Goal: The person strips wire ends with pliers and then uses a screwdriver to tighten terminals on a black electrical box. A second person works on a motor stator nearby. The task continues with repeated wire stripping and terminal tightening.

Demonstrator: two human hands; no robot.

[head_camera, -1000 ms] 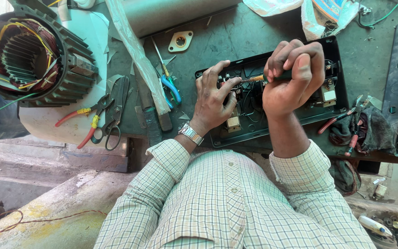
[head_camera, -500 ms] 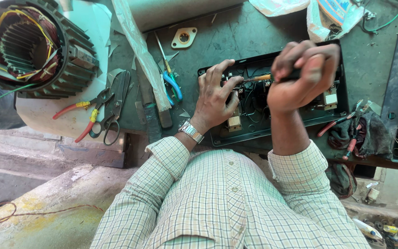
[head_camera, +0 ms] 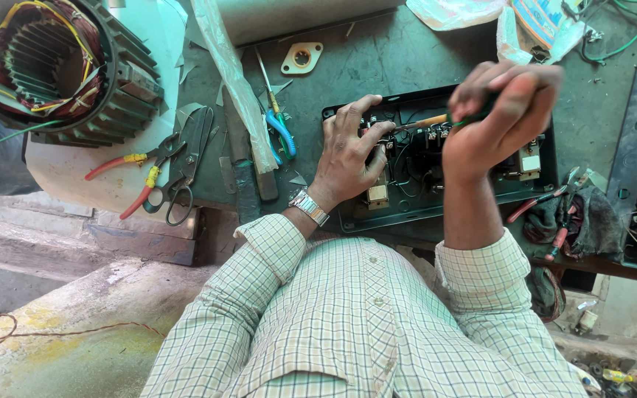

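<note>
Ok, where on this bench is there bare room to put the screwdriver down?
The bare dark benchtop between the small gasket plate and the black control box is free. Left is crowded: blue-handled tool, scissors, red-handled pliers, motor stator. Right holds more pliers and wiring. Left hand and right hand fill the box.

Matt black plastic tray (head_camera: 414, 214); shiny metal wristwatch (head_camera: 310, 206).
</note>
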